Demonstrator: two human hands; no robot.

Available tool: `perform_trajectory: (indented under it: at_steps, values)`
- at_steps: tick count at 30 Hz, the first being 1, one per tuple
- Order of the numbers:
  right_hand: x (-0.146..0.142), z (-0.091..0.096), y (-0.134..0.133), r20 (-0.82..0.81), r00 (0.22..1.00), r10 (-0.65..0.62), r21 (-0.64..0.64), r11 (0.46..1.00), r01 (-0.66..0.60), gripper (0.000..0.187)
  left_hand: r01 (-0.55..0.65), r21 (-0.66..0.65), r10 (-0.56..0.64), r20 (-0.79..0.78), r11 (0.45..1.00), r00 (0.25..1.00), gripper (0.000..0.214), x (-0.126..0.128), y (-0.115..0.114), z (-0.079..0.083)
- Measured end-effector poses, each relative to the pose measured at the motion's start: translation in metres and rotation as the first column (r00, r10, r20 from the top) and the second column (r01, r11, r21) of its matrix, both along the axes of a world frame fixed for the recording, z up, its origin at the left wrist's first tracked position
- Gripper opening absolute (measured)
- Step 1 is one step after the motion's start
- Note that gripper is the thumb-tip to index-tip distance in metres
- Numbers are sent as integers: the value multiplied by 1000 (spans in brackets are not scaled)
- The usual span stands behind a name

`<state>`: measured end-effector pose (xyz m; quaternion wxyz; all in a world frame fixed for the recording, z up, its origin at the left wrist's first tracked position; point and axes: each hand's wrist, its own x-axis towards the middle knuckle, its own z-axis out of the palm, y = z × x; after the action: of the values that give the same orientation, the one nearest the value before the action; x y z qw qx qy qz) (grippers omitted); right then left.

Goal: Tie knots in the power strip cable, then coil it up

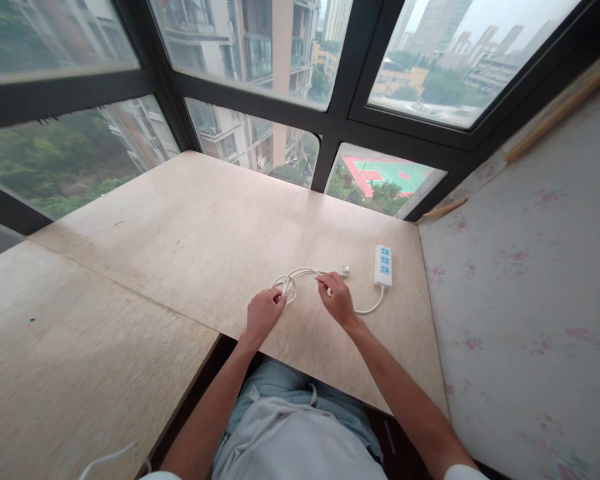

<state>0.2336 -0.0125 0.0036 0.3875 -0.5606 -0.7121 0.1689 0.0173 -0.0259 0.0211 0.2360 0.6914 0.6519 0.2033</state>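
Observation:
A white power strip [383, 266] with blue socket faces lies on the pale tabletop, to the right of both hands. Its white power cord [301, 270] runs from the strip's near end, passes behind my right wrist and forms loose loops in front of me. My left hand [265, 313] is closed on the looped part of the cord. With fingers pinched together, my right hand [336, 297] grips the cord close to the plug [345, 271], whose prongs show just beyond the fingers. The exact grip points are partly hidden by the fingers.
The pale stone-patterned tabletop [145, 220] reaches dark-framed windows [250, 100] ahead and on the left. A flower-patterned wall [505, 300] bounds the right. A seam [130, 290] crosses the top at left. Another white cable [107, 459] lies at the lower left.

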Motion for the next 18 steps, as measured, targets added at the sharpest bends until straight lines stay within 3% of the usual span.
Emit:
perform_trajectory:
  at_steps: [3, 7, 9, 14, 18]
  values:
    - [-43, -2, -8, -101, 995, 14, -208, 978, -35, 27, 14, 107, -29, 138, 994, 990, 17, 0, -7, -2]
    - [-67, -14, -8, -294, 923, -246, -419, 902, 107, 35, 40, 202, -98, 285, 979, 953, 17, -3, -16, -2]
    - [-68, -17, -8, -339, 885, -319, -427, 890, 157, 36, 65, 224, -141, 343, 972, 929, 17, -4, -20, -1]
    - [-58, -20, -6, -368, 852, -372, -288, 917, 275, 34, 147, 259, -254, 446, 955, 858, 16, -3, -30, 7]
    - [-41, -27, 2, -379, 806, -454, -323, 882, 344, 36, 145, 221, -240, 503, 964, 831, 14, -11, -39, 12]
